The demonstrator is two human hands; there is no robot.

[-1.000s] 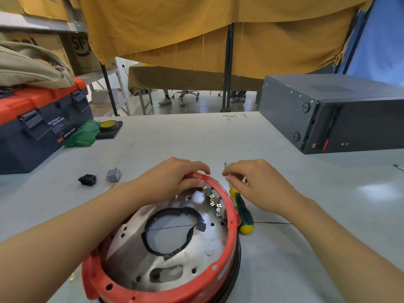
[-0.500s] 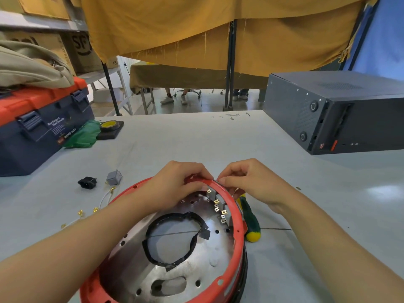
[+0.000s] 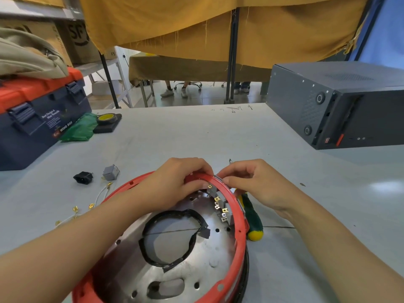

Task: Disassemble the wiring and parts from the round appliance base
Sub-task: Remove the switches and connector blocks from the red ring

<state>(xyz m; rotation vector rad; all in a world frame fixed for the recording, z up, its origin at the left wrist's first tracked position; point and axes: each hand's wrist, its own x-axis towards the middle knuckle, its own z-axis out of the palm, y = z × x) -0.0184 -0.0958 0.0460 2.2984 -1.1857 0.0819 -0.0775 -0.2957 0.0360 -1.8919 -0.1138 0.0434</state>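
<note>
The round base (image 3: 166, 248) sits on the table (image 3: 196, 132) before the person, nearer than a second ago. Both hands have closed in at its far rim: the left hand (image 3: 175, 182) grips the red ring, and the right hand (image 3: 251, 182) now pinches a grey switch (image 3: 218, 178) there, probably to work it free.

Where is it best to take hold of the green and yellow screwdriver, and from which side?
Probably the ribbed green handle of the green and yellow screwdriver, taken from the right: the red round appliance base blocks its left, and the right hand covers its shaft.
</note>
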